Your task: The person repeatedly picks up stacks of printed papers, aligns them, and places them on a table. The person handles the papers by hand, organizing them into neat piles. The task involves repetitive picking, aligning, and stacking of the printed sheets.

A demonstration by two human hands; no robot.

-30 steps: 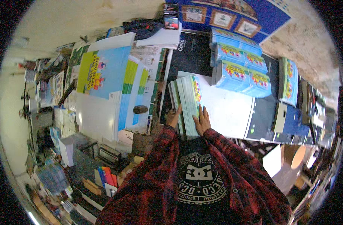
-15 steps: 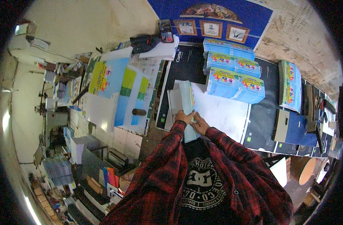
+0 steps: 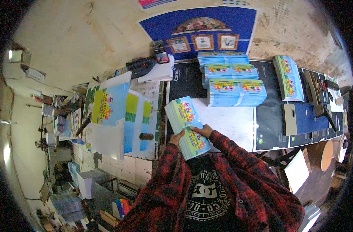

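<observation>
A thick stack of booklets (image 3: 183, 111) with bright printed covers, blue, green and yellow, is held in front of my chest, its covers turned up. My left hand (image 3: 177, 139) grips its left edge about midway. From the right, my right hand (image 3: 202, 131) closes on the same stack, fingers lying over the cover. The fingers under the stack are hidden. Just beyond lies a large white sheet (image 3: 232, 121) on the black table covering. Behind that sheet stand several piles of matching booklets (image 3: 237, 94) in rows.
Another booklet pile (image 3: 288, 79) stands farther right, beside a grey and blue board (image 3: 308, 120). On the left table lie large printed sheets (image 3: 107, 104) and a dark roundish object (image 3: 146, 136). A black bag-like item (image 3: 141, 68) rests at the back. A round wooden seat (image 3: 326, 155) is at right.
The booklet stack has turned from edge-up to lying with its covers upward. Both hands have shifted from its near end to its opposite sides. The head view has also shifted.
</observation>
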